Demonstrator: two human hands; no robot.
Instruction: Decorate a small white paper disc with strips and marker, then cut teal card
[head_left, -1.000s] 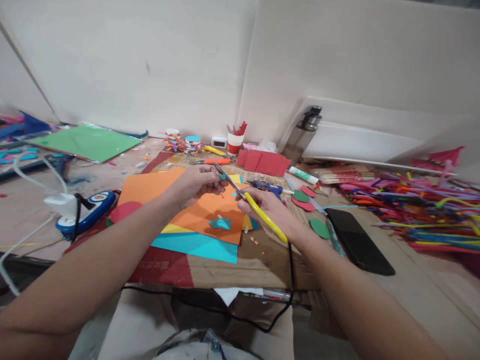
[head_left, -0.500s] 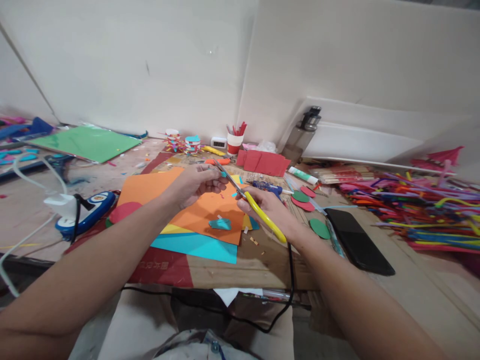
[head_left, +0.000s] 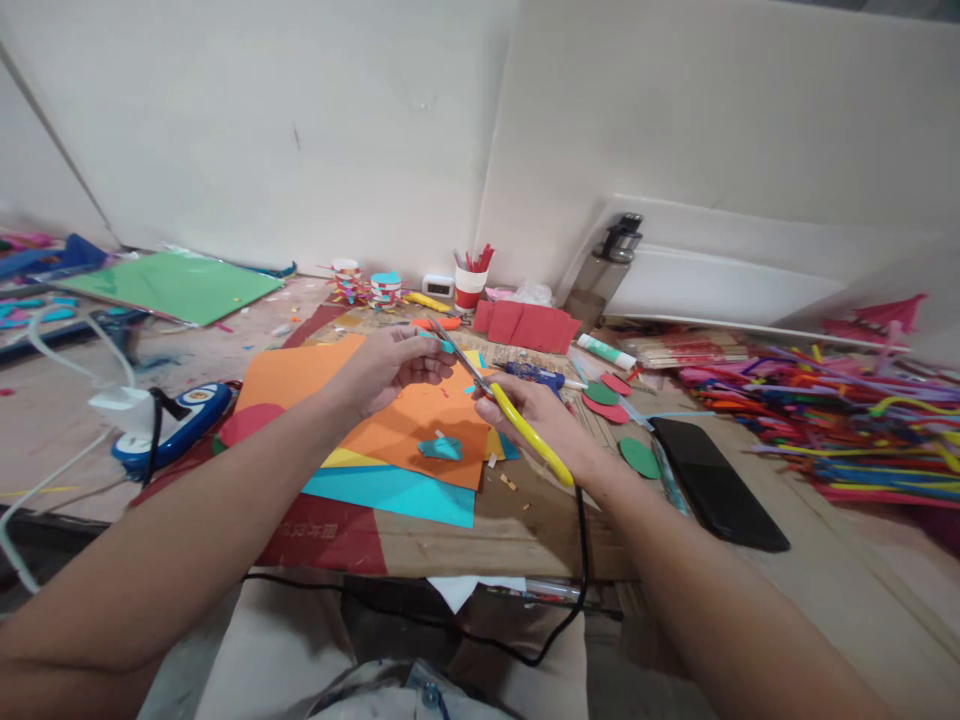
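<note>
My right hand (head_left: 532, 410) grips a pair of scissors with a yellow handle (head_left: 529, 435), its metal blades pointing up and to the left. Between the fingertips of my left hand (head_left: 397, 368) is a small blue piece of paper (head_left: 444, 345), right beside the blades. Both hands are above an orange sheet of paper (head_left: 300, 375). On that sheet, below my hands, lies a blue paper scrap (head_left: 441, 448). A blue sheet (head_left: 397, 492) sticks out from under the orange one, with a strip of yellow paper between them.
Red and green paper circles (head_left: 639, 457), a black phone (head_left: 716, 483) and a glue gun (head_left: 534, 376) lie to the right. Colourful pipe cleaners (head_left: 847, 420) are heaped farther right. Behind stand a paper cup (head_left: 471, 287) and a bottle (head_left: 604, 270). A blue device (head_left: 176, 425) with cables sits left.
The small blue paper piece at my left fingertips shows a little more, and the left hand has shifted very slightly. My right hand and the scissors look almost the same.
</note>
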